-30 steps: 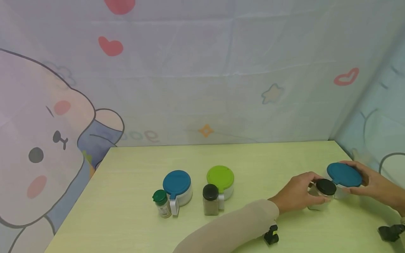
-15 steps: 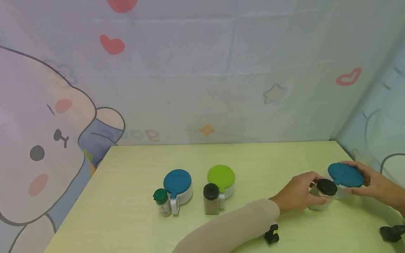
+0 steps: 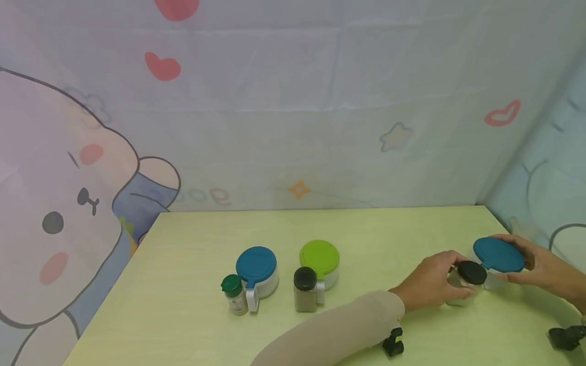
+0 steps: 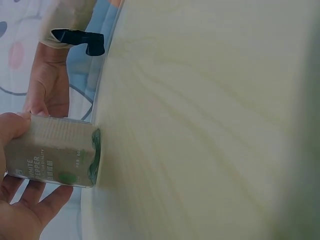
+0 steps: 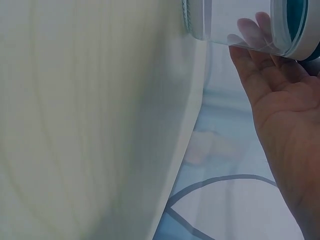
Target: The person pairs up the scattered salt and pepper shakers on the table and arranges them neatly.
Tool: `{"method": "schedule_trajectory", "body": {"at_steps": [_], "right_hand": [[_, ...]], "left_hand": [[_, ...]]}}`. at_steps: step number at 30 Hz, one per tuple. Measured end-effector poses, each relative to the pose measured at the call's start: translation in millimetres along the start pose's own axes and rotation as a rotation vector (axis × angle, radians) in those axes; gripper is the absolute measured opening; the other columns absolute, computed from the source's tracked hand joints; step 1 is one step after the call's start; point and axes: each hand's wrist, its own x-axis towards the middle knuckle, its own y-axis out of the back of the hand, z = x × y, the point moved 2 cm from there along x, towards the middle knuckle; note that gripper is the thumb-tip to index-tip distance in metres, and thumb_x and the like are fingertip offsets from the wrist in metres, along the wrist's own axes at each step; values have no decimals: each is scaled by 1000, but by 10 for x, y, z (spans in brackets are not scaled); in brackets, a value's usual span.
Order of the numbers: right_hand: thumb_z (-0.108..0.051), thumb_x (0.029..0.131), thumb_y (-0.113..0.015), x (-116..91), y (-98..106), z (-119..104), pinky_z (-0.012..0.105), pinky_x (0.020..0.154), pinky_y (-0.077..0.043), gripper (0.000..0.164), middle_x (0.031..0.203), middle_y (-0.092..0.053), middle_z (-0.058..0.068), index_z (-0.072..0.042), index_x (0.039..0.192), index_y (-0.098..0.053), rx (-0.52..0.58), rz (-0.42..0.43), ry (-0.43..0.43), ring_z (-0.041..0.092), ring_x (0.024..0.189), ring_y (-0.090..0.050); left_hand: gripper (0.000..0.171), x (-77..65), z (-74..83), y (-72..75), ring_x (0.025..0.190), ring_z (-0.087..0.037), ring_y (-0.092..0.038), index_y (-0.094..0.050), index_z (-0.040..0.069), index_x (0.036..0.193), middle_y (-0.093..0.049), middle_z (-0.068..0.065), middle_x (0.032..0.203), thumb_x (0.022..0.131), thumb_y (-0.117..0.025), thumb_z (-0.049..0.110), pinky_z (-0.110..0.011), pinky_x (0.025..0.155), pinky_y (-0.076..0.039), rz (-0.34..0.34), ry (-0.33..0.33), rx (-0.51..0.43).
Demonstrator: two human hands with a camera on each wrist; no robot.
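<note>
At the table's right side, my left hand [image 3: 430, 284] grips a square, black-lidded spice jar [image 3: 472, 273]. "White pepper" is printed on this jar [image 4: 55, 152] in the left wrist view, and its base is at the tabletop. Just right of it, my right hand [image 3: 537, 264] holds a round canister [image 3: 498, 254] with a blue lid, thumb and fingers around its side. The right wrist view shows the clear body of the canister [image 5: 240, 22] with fingers behind it. The canister's handle is mostly hidden behind the pepper jar.
On the pale table [image 3: 380, 239], a green-capped shaker [image 3: 234, 295] stands beside a blue-lidded canister [image 3: 256, 267]. To their right, a black-capped spice jar [image 3: 305, 292] stands before a green-lidded canister [image 3: 319, 256]. A printed curtain [image 3: 274, 101] borders the back and right.
</note>
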Motion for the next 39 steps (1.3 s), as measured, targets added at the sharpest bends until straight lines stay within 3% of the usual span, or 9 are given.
{"method": "schedule_trajectory", "body": {"at_steps": [8, 16, 27, 39], "right_hand": [[3, 89, -74, 12, -9, -11, 22, 73, -54, 84, 134, -31, -34, -11, 159, -28, -7, 1, -27, -19, 109, -45], [6, 90, -71, 38, -32, -69, 23, 75, -56, 83, 138, -34, -30, -10, 159, -28, 34, -21, 3, -15, 111, -49], [8, 92, -67, 94, -11, -249, 21, 86, -54, 87, 152, -25, -27, -11, 162, -19, 43, -44, 38, -18, 120, -43], [8, 90, -69, 171, -18, -330, 22, 78, -55, 84, 143, -33, -28, -10, 161, -26, 27, -60, 62, -15, 117, -45]], "left_hand": [[53, -14, 5, -14, 107, 12, -53, -58, 19, 135, -63, 15, 124, 89, -80, 34, 1, 90, -36, 16, -21, 32], [55, -29, 12, 16, 107, 12, -53, -58, 19, 137, -62, 15, 126, 89, -80, 35, 1, 88, -37, 18, -12, 30], [58, -56, 66, 210, 108, 10, -53, -56, 19, 139, -61, 13, 131, 89, -79, 38, 1, 89, -37, 82, -38, 58], [53, -189, 11, 318, 105, 11, -52, -61, 18, 133, -63, 14, 127, 87, -82, 33, 0, 88, -40, 129, -25, 9]]}}
